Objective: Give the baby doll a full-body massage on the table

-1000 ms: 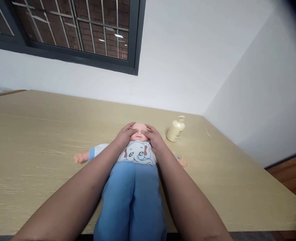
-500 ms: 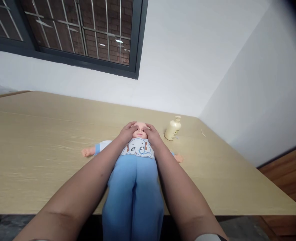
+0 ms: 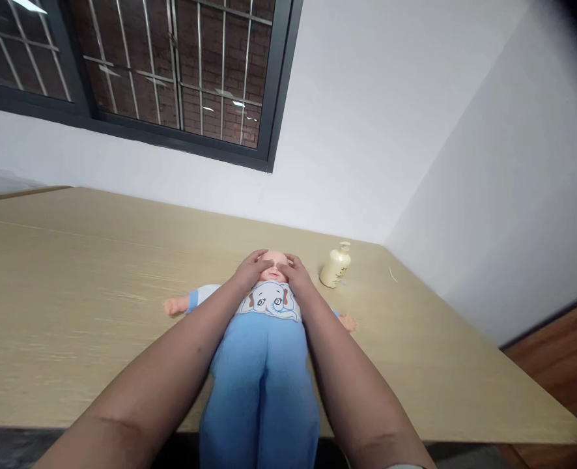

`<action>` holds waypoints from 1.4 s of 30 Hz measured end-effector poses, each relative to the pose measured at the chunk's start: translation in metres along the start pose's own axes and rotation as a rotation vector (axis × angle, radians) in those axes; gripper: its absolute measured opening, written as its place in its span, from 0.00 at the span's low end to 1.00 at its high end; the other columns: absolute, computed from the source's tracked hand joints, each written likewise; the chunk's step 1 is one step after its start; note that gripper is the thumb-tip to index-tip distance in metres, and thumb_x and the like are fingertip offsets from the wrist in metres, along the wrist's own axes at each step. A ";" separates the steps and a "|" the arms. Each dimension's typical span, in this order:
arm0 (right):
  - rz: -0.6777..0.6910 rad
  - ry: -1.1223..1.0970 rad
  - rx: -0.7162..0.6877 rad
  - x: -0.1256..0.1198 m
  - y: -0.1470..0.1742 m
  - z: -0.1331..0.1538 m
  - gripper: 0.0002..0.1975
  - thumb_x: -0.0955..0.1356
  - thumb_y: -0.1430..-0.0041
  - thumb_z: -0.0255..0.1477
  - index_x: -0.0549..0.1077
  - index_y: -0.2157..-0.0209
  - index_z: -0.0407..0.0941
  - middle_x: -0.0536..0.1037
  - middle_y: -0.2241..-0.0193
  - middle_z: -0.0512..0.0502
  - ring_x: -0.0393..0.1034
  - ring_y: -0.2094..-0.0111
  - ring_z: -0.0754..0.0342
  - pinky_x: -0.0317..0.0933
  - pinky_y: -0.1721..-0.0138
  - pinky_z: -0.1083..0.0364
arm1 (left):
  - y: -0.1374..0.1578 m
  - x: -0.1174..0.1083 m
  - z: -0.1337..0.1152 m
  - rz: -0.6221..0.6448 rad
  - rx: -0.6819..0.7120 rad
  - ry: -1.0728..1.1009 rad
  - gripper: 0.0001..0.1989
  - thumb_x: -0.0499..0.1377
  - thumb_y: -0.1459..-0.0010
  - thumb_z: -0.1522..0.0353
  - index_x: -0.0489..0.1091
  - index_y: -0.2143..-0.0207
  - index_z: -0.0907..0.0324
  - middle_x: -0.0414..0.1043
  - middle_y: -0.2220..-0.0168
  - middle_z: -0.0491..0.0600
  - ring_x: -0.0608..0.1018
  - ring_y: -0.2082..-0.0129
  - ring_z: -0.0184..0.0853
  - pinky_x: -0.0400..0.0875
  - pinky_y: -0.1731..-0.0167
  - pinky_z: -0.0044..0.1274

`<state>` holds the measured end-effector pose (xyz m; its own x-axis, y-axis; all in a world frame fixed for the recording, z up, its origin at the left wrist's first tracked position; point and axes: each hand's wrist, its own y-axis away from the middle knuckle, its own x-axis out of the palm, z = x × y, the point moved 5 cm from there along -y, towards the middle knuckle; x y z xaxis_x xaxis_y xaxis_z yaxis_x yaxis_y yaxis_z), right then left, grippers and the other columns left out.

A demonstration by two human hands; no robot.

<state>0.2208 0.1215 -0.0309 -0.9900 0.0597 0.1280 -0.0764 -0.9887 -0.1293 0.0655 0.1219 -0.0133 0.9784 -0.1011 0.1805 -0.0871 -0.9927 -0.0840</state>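
A baby doll [image 3: 267, 352] lies on its back on the table, its legs in blue trousers reaching past the near edge. An elephant face decorates the front of its white top. My left hand [image 3: 249, 270] cups one side of the doll's head, the fingers around the side and the thumb across the brow and eye. On the opposite side, my right hand [image 3: 295, 273] holds the head the same way. Both thumbs rest on the face and nearly meet at the nose, covering the eyes. The doll's arms stretch out sideways, partly hidden behind my forearms.
A cream pump bottle [image 3: 336, 266] stands on the wooden table [image 3: 98, 280], to the right of the doll's head. Farther right lies a thin pale strip [image 3: 393, 274]. Behind the table are a white wall [image 3: 357, 130] and a barred window [image 3: 171, 71].
Both thumbs have slid inward over the doll's face, from the brow and temples toward the nose, and now cover the eyes. The whole view has shifted slightly, with the table lower in it.
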 end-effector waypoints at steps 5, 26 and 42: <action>-0.050 0.127 -0.024 -0.002 -0.004 -0.001 0.28 0.76 0.55 0.42 0.69 0.53 0.49 0.77 0.62 0.49 0.74 0.62 0.50 0.68 0.59 0.51 | -0.001 0.000 -0.002 -0.026 0.002 -0.072 0.27 0.69 0.52 0.65 0.71 0.48 0.59 0.76 0.52 0.55 0.79 0.55 0.42 0.74 0.57 0.27; -0.030 0.155 -0.011 -0.001 0.000 0.004 0.30 0.75 0.54 0.40 0.68 0.49 0.48 0.77 0.58 0.46 0.75 0.59 0.48 0.70 0.56 0.49 | -0.003 -0.001 0.004 0.013 0.007 -0.035 0.28 0.68 0.53 0.66 0.70 0.48 0.58 0.76 0.54 0.53 0.79 0.56 0.42 0.74 0.58 0.28; 0.083 -0.263 0.177 -0.002 0.000 -0.004 0.26 0.73 0.54 0.28 0.69 0.50 0.47 0.79 0.63 0.46 0.76 0.63 0.48 0.72 0.59 0.48 | -0.009 0.000 0.012 0.004 -0.033 0.017 0.24 0.58 0.44 0.66 0.68 0.44 0.60 0.73 0.45 0.58 0.78 0.49 0.43 0.74 0.52 0.30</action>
<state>0.2222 0.1216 -0.0351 -0.9254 -0.0366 0.3771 0.0478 -0.9986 0.0204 0.0681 0.1319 -0.0242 0.9748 -0.1059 0.1966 -0.0973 -0.9939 -0.0526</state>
